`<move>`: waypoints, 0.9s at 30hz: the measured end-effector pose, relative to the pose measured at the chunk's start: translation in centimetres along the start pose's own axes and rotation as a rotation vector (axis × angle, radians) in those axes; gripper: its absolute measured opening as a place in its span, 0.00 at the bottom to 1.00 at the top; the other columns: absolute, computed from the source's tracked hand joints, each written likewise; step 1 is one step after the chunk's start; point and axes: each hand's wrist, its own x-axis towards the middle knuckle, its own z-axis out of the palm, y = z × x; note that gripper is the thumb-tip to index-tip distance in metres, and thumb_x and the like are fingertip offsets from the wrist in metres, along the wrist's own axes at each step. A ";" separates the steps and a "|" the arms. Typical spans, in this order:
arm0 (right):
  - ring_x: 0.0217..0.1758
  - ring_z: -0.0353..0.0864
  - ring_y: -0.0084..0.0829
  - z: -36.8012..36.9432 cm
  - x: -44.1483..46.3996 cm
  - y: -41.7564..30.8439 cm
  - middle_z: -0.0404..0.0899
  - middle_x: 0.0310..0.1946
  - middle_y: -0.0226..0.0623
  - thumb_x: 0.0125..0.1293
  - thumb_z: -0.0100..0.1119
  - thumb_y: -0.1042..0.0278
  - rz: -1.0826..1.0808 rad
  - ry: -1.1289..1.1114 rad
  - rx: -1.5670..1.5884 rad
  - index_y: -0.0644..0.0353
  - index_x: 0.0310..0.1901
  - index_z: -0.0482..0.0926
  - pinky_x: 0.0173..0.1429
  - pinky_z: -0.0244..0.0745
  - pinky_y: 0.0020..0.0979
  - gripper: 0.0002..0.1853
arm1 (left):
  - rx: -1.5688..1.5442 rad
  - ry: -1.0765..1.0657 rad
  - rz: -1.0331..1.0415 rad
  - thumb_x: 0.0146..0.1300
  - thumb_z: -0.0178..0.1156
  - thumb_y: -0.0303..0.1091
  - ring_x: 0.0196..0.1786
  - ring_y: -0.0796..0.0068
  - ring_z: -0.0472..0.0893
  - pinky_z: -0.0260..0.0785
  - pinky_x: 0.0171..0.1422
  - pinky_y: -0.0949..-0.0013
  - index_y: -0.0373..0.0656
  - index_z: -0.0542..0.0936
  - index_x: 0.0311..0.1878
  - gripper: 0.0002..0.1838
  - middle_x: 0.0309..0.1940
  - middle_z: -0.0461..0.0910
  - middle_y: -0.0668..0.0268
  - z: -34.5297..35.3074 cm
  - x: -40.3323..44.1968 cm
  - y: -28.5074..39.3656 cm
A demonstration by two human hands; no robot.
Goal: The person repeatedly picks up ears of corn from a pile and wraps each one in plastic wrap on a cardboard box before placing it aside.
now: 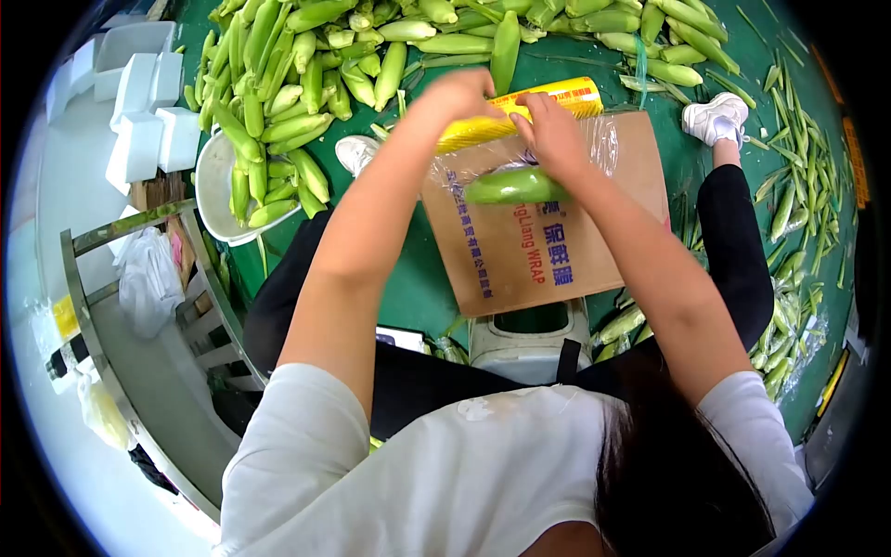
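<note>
A yellow roll of cling film [577, 96] lies across the far end of a printed cardboard sheet [483, 269]. My left hand [459, 96] is over the left part of the roll, its fingers curled and closed at it. Against the roll's near side, further right, my right hand [554, 139] has its fingers bent and thumb pointing left, closed on the film there. Clear film [603, 153] spreads from the roll over the cardboard. A green ear of corn [513, 186] lies on the sheet just below my right hand, its right end partly under my wrist.
A large heap of corn ears [316, 56] covers the far floor. A white tub [212, 186] with more ears stands at left, near white foam boxes [148, 139] and a metal-framed rack [139, 408]. Loose husks [807, 167] lie at right. A grey stool [529, 353] supports the cardboard.
</note>
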 end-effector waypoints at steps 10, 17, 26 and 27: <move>0.56 0.82 0.46 -1.0 -6.4 -1.5 0.83 0.53 0.40 0.46 0.78 0.50 -0.329 -0.613 -0.148 0.49 0.61 0.80 0.63 0.77 0.43 0.38 | -0.132 0.104 0.717 0.78 0.48 0.53 0.84 0.58 0.51 0.38 0.83 0.35 0.67 0.72 0.74 0.24 0.82 0.57 0.67 11.0 1.4 6.8; 0.55 0.84 0.34 -3.2 -18.9 -6.5 0.87 0.50 0.47 0.67 0.64 0.41 0.463 -1.944 0.951 0.66 0.65 0.76 0.60 0.77 0.40 0.36 | 0.265 0.319 0.735 0.71 0.54 0.51 0.84 0.60 0.53 0.43 0.84 0.36 0.63 0.68 0.77 0.31 0.82 0.57 0.65 12.7 -2.0 9.8; 0.59 0.80 0.37 -32.2 -33.1 -7.2 0.79 0.58 0.43 0.44 0.80 0.45 0.989 -0.236 0.866 0.64 0.63 0.74 0.63 0.76 0.38 0.46 | -0.133 0.146 1.223 0.63 0.60 0.43 0.80 0.56 0.62 0.51 0.82 0.43 0.52 0.75 0.70 0.30 0.74 0.68 0.55 23.5 -15.1 16.0; 0.55 0.83 0.34 -32.1 -40.7 -5.2 0.82 0.52 0.41 0.48 0.78 0.48 1.065 -0.030 0.692 0.64 0.63 0.73 0.58 0.79 0.34 0.43 | -0.213 0.129 1.178 0.62 0.61 0.40 0.79 0.56 0.63 0.53 0.81 0.43 0.52 0.76 0.69 0.29 0.74 0.68 0.55 20.3 -15.3 16.5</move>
